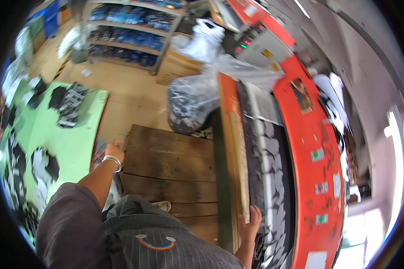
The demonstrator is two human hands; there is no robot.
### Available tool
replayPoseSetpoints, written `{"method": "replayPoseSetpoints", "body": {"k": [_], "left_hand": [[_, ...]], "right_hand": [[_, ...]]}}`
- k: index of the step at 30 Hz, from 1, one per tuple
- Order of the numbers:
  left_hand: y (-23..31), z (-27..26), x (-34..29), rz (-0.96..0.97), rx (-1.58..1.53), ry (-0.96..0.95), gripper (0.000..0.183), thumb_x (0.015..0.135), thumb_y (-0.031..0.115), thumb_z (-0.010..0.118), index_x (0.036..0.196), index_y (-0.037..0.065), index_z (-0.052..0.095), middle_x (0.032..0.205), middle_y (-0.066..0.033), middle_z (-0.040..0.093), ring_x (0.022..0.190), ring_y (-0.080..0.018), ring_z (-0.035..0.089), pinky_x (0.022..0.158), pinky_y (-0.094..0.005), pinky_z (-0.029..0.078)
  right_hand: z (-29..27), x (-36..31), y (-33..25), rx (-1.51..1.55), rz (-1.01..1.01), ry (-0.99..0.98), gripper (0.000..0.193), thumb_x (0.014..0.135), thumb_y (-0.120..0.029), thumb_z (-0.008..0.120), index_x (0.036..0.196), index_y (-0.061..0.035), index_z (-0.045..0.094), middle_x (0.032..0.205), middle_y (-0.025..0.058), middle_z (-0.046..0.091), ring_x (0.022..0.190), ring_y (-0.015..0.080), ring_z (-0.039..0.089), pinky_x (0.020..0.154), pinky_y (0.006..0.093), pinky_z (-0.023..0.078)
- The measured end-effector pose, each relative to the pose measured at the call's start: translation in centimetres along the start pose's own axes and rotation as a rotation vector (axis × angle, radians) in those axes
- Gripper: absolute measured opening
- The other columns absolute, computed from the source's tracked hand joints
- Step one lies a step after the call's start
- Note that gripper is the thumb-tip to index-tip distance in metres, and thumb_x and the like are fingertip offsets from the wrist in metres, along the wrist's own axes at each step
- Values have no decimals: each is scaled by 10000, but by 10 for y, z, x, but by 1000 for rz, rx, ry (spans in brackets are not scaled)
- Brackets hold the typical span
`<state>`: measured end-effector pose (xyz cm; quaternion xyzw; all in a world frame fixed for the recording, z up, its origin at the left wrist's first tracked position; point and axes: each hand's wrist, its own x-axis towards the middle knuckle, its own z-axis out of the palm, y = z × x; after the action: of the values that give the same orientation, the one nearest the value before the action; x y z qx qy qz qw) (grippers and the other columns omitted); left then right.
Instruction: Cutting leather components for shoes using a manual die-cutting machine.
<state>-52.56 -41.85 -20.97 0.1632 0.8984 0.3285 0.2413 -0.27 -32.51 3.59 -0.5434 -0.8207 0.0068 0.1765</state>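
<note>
My left hand (115, 151), with bracelets (112, 162) at the wrist, is beside the right edge of a green tabletop (86, 134). Its fingers are small and blurred, so I cannot tell whether it holds anything. On that tabletop lie a stack of dark and grey pieces (73, 104) and a grey-and-black sheet scrap (44, 167). My right hand (251, 222) is open at the near end of a long wooden board (236, 148), thumb and fingers apart. Just beyond it, a row of overlapping grey cut pieces (274, 179) runs along the bed of a red machine (307, 157).
A wooden plank platform (170, 157) lies between the green tabletop and the machine. Beyond it stand a clear plastic bag of dark scraps (188, 103), a cardboard box (179, 65) and a white bag (206, 40). A shelf rack (128, 27) holds rows of blue and dark items.
</note>
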Motion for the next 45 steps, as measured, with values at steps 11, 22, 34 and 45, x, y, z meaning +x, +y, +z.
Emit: {"method": "replayPoseSetpoints", "body": {"k": [11,22,34,45], "left_hand": [[325,148,-132,677,-277,-657,192,742,-22,692,931,-1,666,813,-76,679,720,-114,633,671,-268,536],[554,295,-181,1094,-315,-845,140,849,158,648,868,19,656,675,-64,660,610,-130,622,589,-277,482],[764,517,-80,1112,423,-356,404,795,336,666,970,-28,645,1036,-234,646,991,-368,622,862,-424,493],[811,542,-98,1172,588,-404,666,755,423,692,1184,-68,555,1140,-290,596,1071,-402,590,928,-420,464]], "right_hand": [[-88,-105,172,-83,760,497,424,742,-81,685,1139,13,569,1103,183,605,1052,347,563,939,394,414],[-85,-67,354,-28,1161,426,438,794,-186,691,1165,18,579,1127,219,631,1073,320,610,912,381,462],[-55,43,447,-215,1547,116,625,741,-432,732,1096,69,614,1079,265,635,1031,349,618,861,387,484],[-41,79,496,-148,1766,251,548,750,-378,753,979,104,631,990,253,659,926,339,646,797,391,494]]}}
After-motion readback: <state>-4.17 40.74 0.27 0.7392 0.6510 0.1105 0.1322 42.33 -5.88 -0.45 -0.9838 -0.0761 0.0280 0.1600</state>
